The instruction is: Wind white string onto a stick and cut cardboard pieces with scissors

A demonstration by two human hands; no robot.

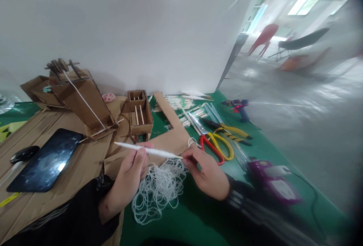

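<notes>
A thin wooden stick wound with white string (161, 153) lies nearly level between my two hands. My left hand (132, 168) is closed around its middle-left part, thumb on top. With its fingertips, my right hand (205, 170) pinches the bare pointed end at the right. A small loop of string shows above the right fingers. Beneath both hands a loose tangle of white string (160, 191) spreads over the green table (193, 215). Behind the stick lies an L-shaped piece of cardboard (172, 138).
Scissors (211, 140), pliers (235, 132), a glue gun (238, 106) and a purple power strip (272, 181) lie to the right. Cardboard boxes (140, 113), a cardboard model with string (82, 98) and a black tablet (47, 163) stand or lie left. Sticks (181, 102) lie behind.
</notes>
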